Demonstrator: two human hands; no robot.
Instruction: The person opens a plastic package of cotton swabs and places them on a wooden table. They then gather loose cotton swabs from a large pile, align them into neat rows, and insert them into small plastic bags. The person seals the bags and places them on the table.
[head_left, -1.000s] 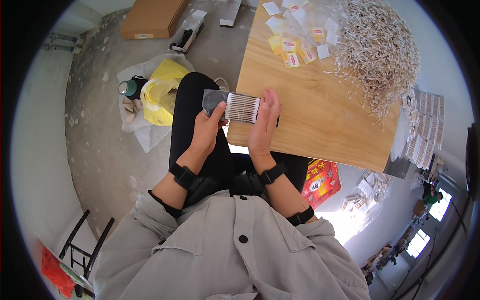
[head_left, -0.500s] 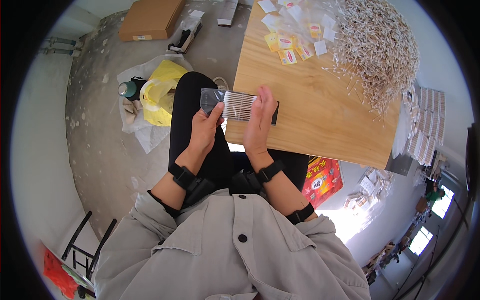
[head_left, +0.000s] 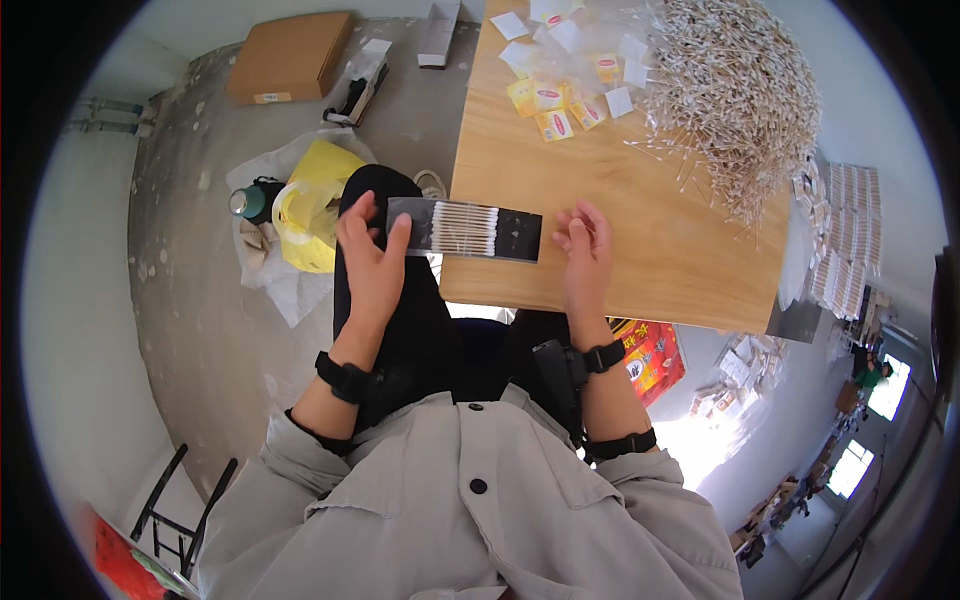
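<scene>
Black holder (head_left: pixel 518 236) with a row of white-tipped swabs (head_left: pixel 464 229), seen from above. We find it at the left edge of the wooden table (head_left: pixel 640 240), near the person; most of it is over the table, while its left end juts past the edge, by the dark-clad knee (head_left: pixel 370 183). The swabs lie side by side, pointing left and right, with a bare dark strip to their right. We note the left hand (head_left: pixel 376 272) at the holder's left end, open, thumb spread from the fingers; the thumb tip overlaps the holder in our view, but we cannot tell whether it touches. The right hand (head_left: pixel 586 265), empty and loosely curled, is just beside the holder's right end, apart from it. Farther back on the table we see a heap (head_left: pixel 740 100) of loose swabs at right and, left of it, yellow cards (head_left: pixel 553 125) and white cards (head_left: pixel 619 101). On the floor (head_left: pixel 250 365) at left we mark a yellow bag (head_left: pixel 320 180) and, farther off, a cardboard box (head_left: pixel 290 55).
</scene>
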